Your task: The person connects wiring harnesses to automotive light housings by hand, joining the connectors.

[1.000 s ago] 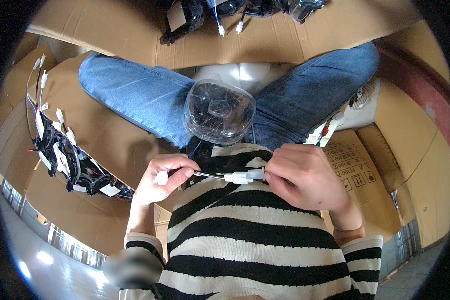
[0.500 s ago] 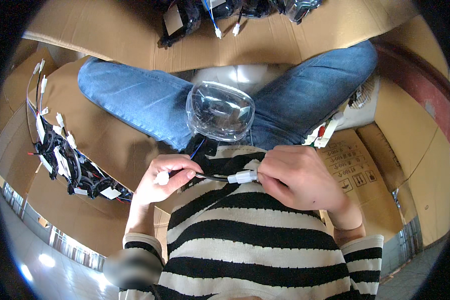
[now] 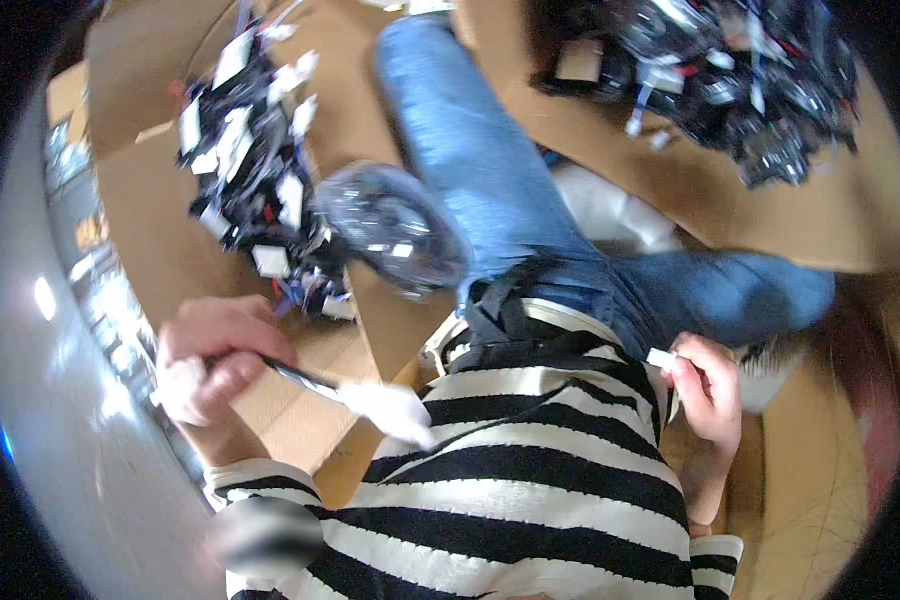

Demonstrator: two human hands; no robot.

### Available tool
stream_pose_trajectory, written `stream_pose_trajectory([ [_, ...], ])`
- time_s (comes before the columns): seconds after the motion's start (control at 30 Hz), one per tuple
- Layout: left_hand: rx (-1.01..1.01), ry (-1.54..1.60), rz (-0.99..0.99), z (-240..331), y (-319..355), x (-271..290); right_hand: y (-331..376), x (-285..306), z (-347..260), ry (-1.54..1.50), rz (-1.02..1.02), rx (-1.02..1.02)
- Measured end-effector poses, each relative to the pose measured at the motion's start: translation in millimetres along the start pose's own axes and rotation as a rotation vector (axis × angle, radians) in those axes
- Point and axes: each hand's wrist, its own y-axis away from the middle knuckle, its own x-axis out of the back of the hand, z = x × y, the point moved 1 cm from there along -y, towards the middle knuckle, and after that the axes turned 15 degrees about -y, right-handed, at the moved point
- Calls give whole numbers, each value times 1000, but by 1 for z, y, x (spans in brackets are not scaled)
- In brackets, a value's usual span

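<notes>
My left hand (image 3: 215, 365), blurred by motion, is closed around a black cable (image 3: 295, 376) that ends in a white plug connector (image 3: 385, 408) in front of my striped shirt. Above that hand, next to the box edge, a clear rounded lamp housing (image 3: 395, 230) hangs or is carried; whether the cable runs to it I cannot make out. Off to the right, near my hip, my right hand (image 3: 708, 385) pinches a small white piece (image 3: 660, 358) between thumb and fingers. Its exact kind is too small to tell.
On the left an open cardboard box (image 3: 135, 215) holds a heap of black wired parts (image 3: 250, 150) with white tags. Another cardboard box (image 3: 660, 180) at the upper right holds clear and black lamp units (image 3: 730, 70). My legs in jeans (image 3: 490, 150) lie between them.
My view has turned left. My hands have come apart: the right has let go of the white connector and moved right, while the left and the clear lamp housing have moved left.
</notes>
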Motion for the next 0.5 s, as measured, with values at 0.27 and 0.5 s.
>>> stream_pose_trajectory([
  [0.27,624,-444,162,-3,146,103,-17,2,5,8,-237,35],
  [0.5,964,-955,-189,-74,149,73,-16,13,2,5,-275,34],
])
